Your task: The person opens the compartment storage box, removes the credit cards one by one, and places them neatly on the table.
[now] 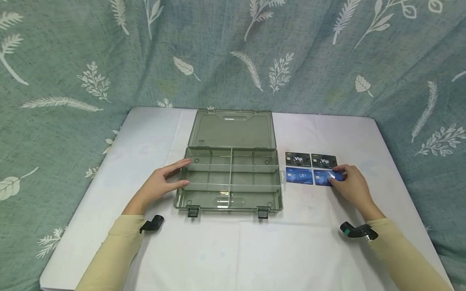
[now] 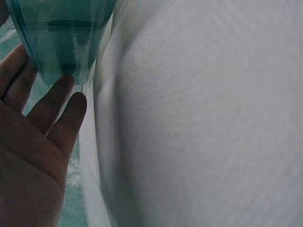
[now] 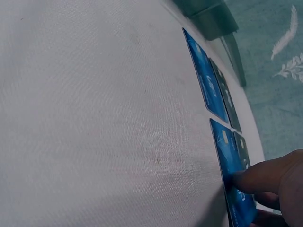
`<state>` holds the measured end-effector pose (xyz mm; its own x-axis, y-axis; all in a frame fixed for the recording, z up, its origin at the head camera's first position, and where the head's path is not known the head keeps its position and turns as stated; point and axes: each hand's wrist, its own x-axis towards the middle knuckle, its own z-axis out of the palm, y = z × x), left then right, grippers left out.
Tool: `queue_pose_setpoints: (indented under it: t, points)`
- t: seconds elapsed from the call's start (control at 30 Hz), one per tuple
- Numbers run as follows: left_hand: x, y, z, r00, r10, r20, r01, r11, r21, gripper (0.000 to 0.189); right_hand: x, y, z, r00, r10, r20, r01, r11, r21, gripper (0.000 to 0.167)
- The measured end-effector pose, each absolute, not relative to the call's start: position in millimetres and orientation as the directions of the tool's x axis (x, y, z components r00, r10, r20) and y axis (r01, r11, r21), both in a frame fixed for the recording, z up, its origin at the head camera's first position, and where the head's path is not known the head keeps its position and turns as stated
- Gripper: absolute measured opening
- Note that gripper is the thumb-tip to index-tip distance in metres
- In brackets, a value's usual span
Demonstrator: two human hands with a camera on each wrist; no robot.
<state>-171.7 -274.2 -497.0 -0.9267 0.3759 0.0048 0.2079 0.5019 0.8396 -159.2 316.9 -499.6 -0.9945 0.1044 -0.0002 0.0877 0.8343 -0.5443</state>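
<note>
A translucent grey-green plastic organizer box (image 1: 214, 166) lies with its lid (image 1: 233, 131) folded back; dividers part the inside into two columns of bare compartments. My left hand (image 1: 160, 184) rests against the box's left side, fingers extended, as the left wrist view shows from below. To the right of the box, two black Vip cards (image 1: 297, 160) form a back row, with two blue VIP cards (image 1: 299, 176) in front of them. My right hand (image 1: 354, 188) pinches the right-hand blue card (image 3: 233, 161), thumb on its face and fingers at its far edge.
Two dark latches (image 1: 193, 211) stick out from the box's front edge. A white cloth covers the table (image 1: 233, 254). Green leaf-patterned fabric (image 1: 218, 52) hangs behind it and at both sides. Black wrist-worn devices (image 1: 358, 231) sit at both cuffs.
</note>
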Motion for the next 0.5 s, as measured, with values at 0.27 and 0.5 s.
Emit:
queue_pose_setpoints:
  t: [0.27, 0.5]
  points:
    - [-169.1, -267.9, -490.5, -0.932, 0.361, -0.009, 0.191, 0.514, 0.836, 0.068, -158.9, 312.2, -499.3, -0.989, 0.15, 0.002, 0.126, 0.833, -0.539, 0.045]
    - [-172.4, -272.2, -496.3, -0.924, 0.382, 0.004, 0.215, 0.511, 0.832, 0.069, -157.8, 313.0, -500.4, -0.988, 0.157, 0.002, 0.131, 0.826, -0.548, 0.047]
